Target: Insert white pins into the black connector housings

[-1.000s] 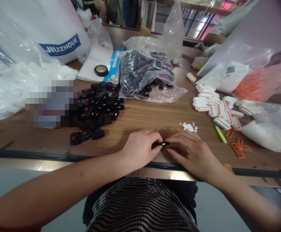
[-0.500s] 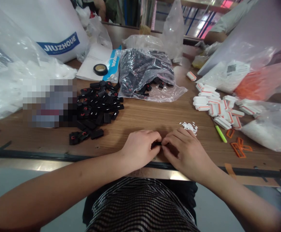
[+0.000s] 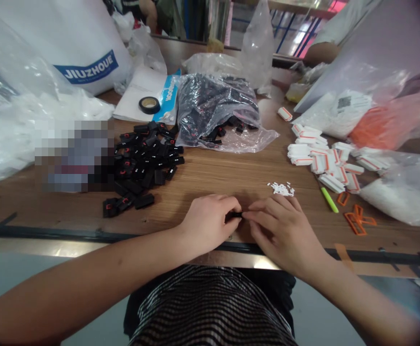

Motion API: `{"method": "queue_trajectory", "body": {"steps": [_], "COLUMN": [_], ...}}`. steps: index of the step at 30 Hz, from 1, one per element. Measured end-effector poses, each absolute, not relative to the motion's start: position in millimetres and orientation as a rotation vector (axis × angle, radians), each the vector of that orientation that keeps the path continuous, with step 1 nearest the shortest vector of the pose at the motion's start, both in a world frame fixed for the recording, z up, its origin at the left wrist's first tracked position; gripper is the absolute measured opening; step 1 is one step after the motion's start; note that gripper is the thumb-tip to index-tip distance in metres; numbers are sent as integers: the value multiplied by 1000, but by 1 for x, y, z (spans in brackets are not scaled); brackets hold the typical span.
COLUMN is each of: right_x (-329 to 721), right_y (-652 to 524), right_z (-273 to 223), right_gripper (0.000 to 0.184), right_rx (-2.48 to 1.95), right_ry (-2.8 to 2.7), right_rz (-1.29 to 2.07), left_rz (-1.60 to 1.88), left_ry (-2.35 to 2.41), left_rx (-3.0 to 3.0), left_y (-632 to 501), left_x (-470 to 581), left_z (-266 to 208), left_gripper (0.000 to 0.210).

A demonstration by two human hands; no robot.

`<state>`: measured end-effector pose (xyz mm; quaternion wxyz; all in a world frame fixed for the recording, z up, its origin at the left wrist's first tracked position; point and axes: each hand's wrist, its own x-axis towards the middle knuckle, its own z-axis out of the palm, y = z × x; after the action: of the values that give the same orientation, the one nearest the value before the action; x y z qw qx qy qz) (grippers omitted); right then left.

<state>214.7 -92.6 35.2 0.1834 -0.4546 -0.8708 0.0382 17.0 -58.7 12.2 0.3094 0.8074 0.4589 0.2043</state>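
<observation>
Near the table's front edge, my left hand (image 3: 213,221) is closed around a small black plastic part (image 3: 234,215), most of it hidden by the fingers. My right hand (image 3: 276,226) meets its right end with the fingertips; whether they pinch something tiny there I cannot make out. Just beyond the right hand lies a little heap of tiny white pieces (image 3: 282,189). Black plastic parts (image 3: 148,158), some with red marks, are piled to the left. On the right are white parts with orange edging (image 3: 325,161) and several loose orange frames (image 3: 356,221).
A clear bag of black parts (image 3: 219,110) lies at the back centre, beside a booklet (image 3: 130,103) with black tape (image 3: 149,105) on it. A green-handled tool (image 3: 328,199) rests at right. Large plastic bags (image 3: 400,192) flank both sides. Another person's arm (image 3: 321,53) shows behind.
My right hand has shifted slightly right, its fingers a little less tightly bunched, with more of the black part's end showing. My left hand stays in place.
</observation>
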Motion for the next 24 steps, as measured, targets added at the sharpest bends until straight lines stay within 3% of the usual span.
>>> {"method": "queue_trajectory", "body": {"steps": [6,10,17,24], "right_x": [223,229,184,185], "right_y": [-68,9,129,133], "right_z": [52,62,30,29], "right_gripper": [16,27,35,34], "right_rx": [-1192,-1461,-1853,-1918], "right_ry": [-2456,-2450,-2493,-2436], "right_rz": [242,64,-172,-133], "left_rz": [542,562,540,677], "left_ry": [1186,1122,1031,1035], "left_rx": [2171,2245,2312,2161], "left_y": [-61,-62,-60,-58], "left_x": [16,15,13,10], "left_z": [12,12,13,18], "left_gripper": [6,14,19,22]}}
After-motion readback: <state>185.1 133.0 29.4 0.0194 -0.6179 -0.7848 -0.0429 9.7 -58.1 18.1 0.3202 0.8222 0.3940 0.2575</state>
